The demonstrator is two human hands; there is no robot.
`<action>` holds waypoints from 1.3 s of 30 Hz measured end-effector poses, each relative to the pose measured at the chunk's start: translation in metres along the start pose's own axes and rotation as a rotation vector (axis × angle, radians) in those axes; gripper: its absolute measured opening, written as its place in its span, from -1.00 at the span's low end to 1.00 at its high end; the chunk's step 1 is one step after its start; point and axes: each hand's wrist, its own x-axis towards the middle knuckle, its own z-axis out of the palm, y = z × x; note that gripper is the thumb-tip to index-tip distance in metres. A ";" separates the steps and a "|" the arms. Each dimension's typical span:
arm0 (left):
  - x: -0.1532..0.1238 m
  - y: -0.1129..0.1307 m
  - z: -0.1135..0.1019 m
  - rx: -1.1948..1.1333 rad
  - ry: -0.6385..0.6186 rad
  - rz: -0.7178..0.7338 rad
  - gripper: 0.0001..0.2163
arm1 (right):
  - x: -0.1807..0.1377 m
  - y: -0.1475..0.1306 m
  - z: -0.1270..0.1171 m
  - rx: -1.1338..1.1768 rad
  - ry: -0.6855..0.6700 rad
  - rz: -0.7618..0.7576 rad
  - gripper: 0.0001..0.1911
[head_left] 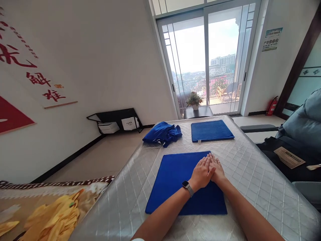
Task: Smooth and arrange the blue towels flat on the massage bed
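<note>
A blue towel (173, 180) lies folded flat in front of me on the silver quilted bed cover (250, 174). Both my hands rest flat on its right part, fingers stretched out and together. My left hand (202, 174), with a watch on the wrist, lies partly over my right hand (217, 169). Neither hand holds anything. Farther off, a second blue towel (211, 130) lies neatly folded, and a crumpled pile of blue towels (163, 133) sits to its left.
A patterned yellow and brown blanket (45, 211) covers the near left corner. A grey massage chair (298, 134) stands on the right. Beyond the bed are a small table with a potted plant (194, 100), glass balcony doors and a fire extinguisher (272, 106).
</note>
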 end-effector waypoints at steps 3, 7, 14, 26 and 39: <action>0.007 -0.003 0.010 -0.033 -0.014 -0.008 -0.41 | -0.001 0.001 0.001 -0.009 0.000 -0.004 -0.33; -0.004 -0.023 0.005 0.010 -0.072 -0.020 -0.38 | 0.002 -0.001 0.000 0.011 0.009 0.016 -0.33; -0.037 -0.077 -0.014 0.105 -0.142 -0.096 -0.37 | 0.006 -0.005 0.000 0.022 0.016 0.054 -0.28; -0.086 -0.188 -0.047 0.132 -0.148 -0.381 -0.30 | 0.005 -0.007 -0.003 0.011 -0.008 0.059 -0.27; -0.093 -0.214 -0.054 0.104 -0.093 -0.502 -0.20 | 0.005 -0.005 -0.006 -0.096 -0.039 0.061 -0.27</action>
